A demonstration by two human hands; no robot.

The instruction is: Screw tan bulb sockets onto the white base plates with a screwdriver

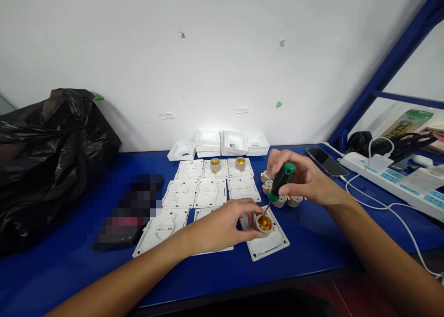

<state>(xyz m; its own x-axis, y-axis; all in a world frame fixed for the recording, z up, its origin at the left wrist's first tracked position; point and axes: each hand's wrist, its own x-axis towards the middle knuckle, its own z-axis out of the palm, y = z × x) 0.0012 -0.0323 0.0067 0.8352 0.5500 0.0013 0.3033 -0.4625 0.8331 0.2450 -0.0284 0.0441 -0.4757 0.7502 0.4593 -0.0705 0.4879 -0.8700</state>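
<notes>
Your left hand (227, 227) pinched the lamp socket (264, 223) seated on the white base plate (267, 243) at the front of the blue tabletop (312, 243). Your right hand (301, 180) was closed around the green-handled screwdriver (281, 182), its tip down inside the socket's brass interior. More plates (211, 191) lay in rows just behind, and loose sockets (289, 200) sat under your right hand.

A small assembly workbench, by the look of it. Rows of identical white socket plates (211, 190) lie on a blue table (312, 247) against a bare wall, beside a power strip (391, 178) and a black rubbish bag (45, 155).
</notes>
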